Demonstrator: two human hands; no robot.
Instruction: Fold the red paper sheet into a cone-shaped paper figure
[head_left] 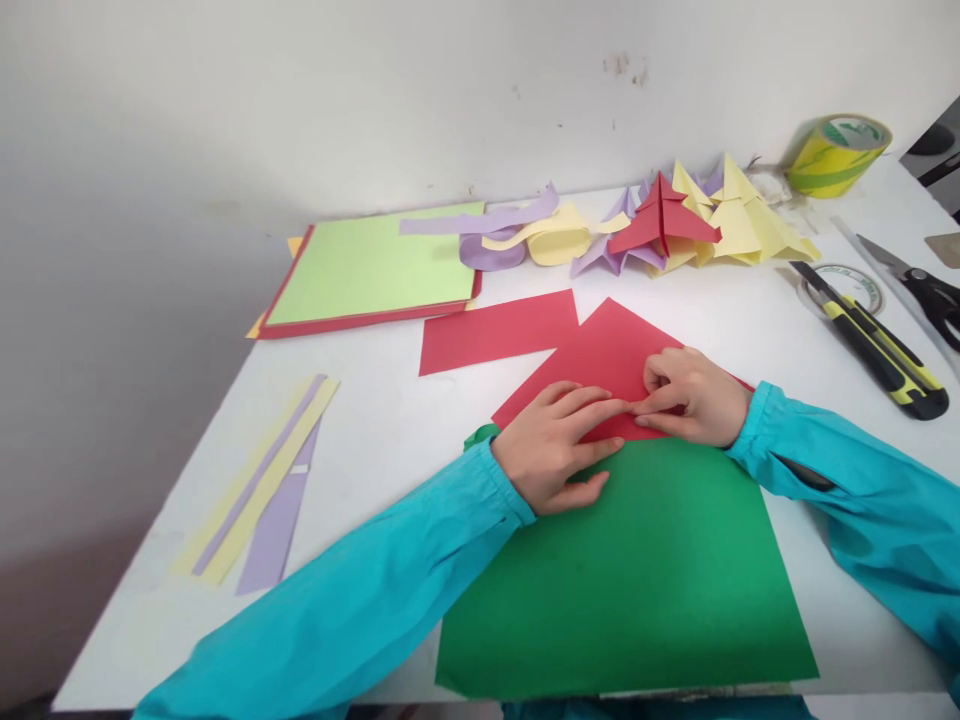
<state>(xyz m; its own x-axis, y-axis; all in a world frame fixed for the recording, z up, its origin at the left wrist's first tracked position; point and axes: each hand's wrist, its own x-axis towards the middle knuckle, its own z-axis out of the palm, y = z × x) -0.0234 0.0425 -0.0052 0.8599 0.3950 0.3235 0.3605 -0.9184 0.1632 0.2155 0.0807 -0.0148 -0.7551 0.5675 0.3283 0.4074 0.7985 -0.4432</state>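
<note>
A folded red paper sheet [600, 350] lies on the white table [390, 430], partly over a large green sheet [645, 580]. My left hand [559, 445] rests flat on the red paper's near edge, fingers stretched out and pressing it down. My right hand [690, 395] is beside it, fingers curled, its fingertips pinching and pressing the same folded edge where the two hands meet. Both arms wear turquoise sleeves.
A red strip [495, 330] lies just behind. A stack of coloured paper [375, 265] sits at the back left, folded paper shapes [675, 225] and curled scraps [525, 235] at the back. Tape roll [836, 155], utility knife [877, 345], scissors [926, 290] at right. Paper strips [262, 490] at left.
</note>
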